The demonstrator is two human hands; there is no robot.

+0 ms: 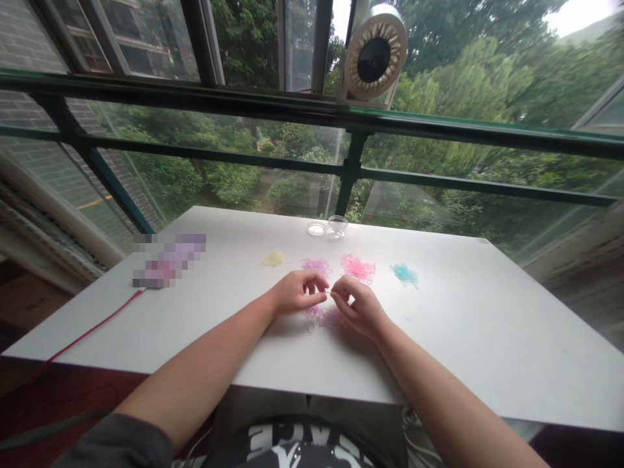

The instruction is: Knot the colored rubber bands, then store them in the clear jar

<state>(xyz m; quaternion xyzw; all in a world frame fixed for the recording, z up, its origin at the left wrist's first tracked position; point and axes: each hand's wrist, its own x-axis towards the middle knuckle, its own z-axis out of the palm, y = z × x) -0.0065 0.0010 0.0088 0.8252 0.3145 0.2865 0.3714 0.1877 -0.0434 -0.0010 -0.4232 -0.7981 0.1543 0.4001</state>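
Over the middle of the white table, my left hand (pixel 301 292) and my right hand (pixel 359 304) meet almost fingertip to fingertip. A thin, pale rubber band (pixel 328 292) stretches across the small gap, pinched by the thumb and forefinger of each hand; its full shape is too small to make out. Under the hands lies a loose pile of pink-purple rubber bands (pixel 318 316), partly hidden by them. One single loop (pixel 311 327) rests at its near edge. Just beyond my fingers are a purple pile (pixel 316 265) and a pink pile (pixel 358 267).
A yellow pile (pixel 273 258) lies left and a blue pile (pixel 404 273) right on the white table (pixel 468 325). A clear cup (pixel 337 227) and its lid (pixel 316 229) stand at the back edge. A blurred purple object (pixel 170 260) with a red cable (pixel 95 325) lies left.
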